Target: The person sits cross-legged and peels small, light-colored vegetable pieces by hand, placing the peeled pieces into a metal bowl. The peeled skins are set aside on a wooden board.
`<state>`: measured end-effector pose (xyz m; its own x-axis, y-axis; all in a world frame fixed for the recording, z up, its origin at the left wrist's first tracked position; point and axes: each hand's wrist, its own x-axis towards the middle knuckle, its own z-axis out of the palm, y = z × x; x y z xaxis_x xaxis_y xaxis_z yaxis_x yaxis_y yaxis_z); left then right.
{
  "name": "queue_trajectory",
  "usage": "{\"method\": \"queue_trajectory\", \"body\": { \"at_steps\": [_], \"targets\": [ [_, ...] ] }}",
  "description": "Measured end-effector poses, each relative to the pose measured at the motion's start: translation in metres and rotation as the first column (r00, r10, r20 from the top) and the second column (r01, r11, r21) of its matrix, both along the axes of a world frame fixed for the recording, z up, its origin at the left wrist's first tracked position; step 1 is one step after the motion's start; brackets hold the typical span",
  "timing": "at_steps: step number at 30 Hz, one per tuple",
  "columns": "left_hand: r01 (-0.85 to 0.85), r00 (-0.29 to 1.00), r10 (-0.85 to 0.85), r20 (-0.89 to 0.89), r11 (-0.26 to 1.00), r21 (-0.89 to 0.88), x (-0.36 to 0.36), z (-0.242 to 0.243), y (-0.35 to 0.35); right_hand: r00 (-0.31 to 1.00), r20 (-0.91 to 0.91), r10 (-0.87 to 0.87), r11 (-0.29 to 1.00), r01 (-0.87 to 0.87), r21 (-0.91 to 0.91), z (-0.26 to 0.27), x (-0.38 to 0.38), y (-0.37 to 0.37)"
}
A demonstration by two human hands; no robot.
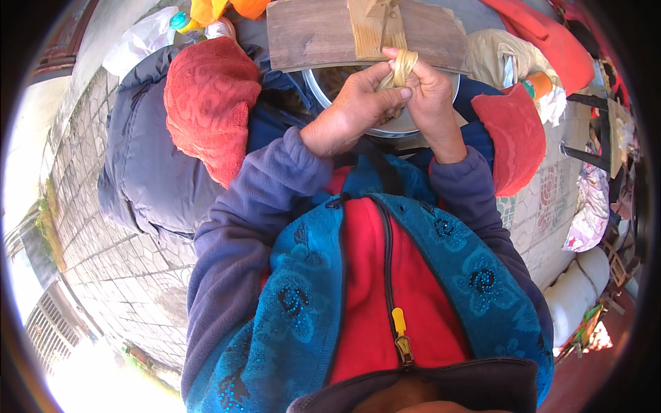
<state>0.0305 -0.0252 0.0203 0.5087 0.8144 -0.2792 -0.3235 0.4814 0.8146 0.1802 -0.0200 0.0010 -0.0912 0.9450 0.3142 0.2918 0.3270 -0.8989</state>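
My left hand [351, 106] and my right hand [431, 95] meet above a round metal basin [320, 93]. Between them they hold a small bundle of pale yellow, fibre-like strands [405, 67]. The strands loop over the fingers of my right hand, and the thumb and fingers of my left hand pinch their lower part. Some brownish material lies in the basin, partly hidden by my hands. Just beyond my fingertips is a wooden board [315, 33] with a paler wooden block [361, 31] on it.
Red towels cover my left knee [211, 103] and right knee [514, 139]. A dark padded jacket [150, 149] lies at the left. Beige cloth [488, 54] and an orange container [539, 85] are at the right. A clear plastic bag [147, 41] and a teal-capped bottle [181, 22] stand at upper left.
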Motion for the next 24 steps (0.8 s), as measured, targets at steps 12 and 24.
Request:
{"method": "queue_trajectory", "body": {
  "at_steps": [12,24],
  "targets": [
    [0.350,0.659,0.440,-0.610,0.539,0.766,-0.021,-0.036,0.002,0.900,0.436,-0.013,0.998,-0.017,0.064,-0.014,0.011,-0.001],
    [0.221,0.754,0.510,-0.414,0.396,0.891,-0.017,-0.056,-0.008,0.307,-0.933,-0.186,0.499,-0.789,-0.359,-0.057,0.011,-0.022]
  ]
}}
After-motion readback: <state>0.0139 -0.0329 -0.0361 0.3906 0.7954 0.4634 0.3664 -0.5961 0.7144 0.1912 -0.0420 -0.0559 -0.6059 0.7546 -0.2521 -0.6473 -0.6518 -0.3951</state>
